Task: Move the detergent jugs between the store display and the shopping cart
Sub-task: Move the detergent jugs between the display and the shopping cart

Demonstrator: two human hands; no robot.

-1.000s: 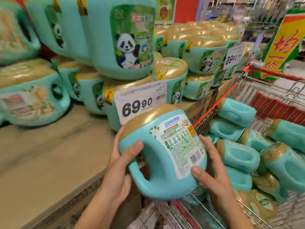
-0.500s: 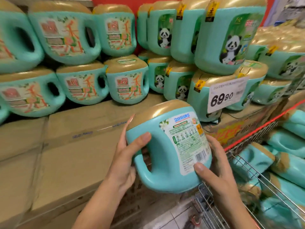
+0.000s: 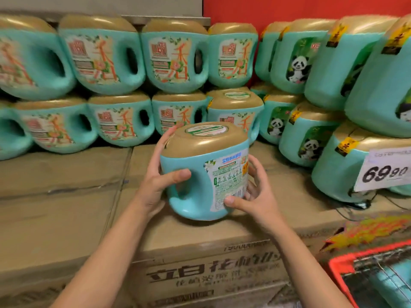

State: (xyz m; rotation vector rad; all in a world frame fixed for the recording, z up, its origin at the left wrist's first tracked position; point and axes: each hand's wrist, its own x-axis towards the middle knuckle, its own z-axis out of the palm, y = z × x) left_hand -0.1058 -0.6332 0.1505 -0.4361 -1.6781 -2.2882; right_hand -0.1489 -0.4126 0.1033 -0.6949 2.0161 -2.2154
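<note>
Head view: detergent jug held upright between both hands, low over the cardboard cartons of the store display.

Left hand wrapped on the handle side, thumb across the handle, fingers reaching up to the gold cap; right hand cupping the labelled side, thumb on the label. Long axis vertical, cap up, base at or just above the carton top, contact not clear. Stacked jugs just behind, panda-label jugs to the right, price tag beyond. Shopping cart low right, well apart. Likely next: setting down straight ahead, neither hand clearly nearer.
</note>
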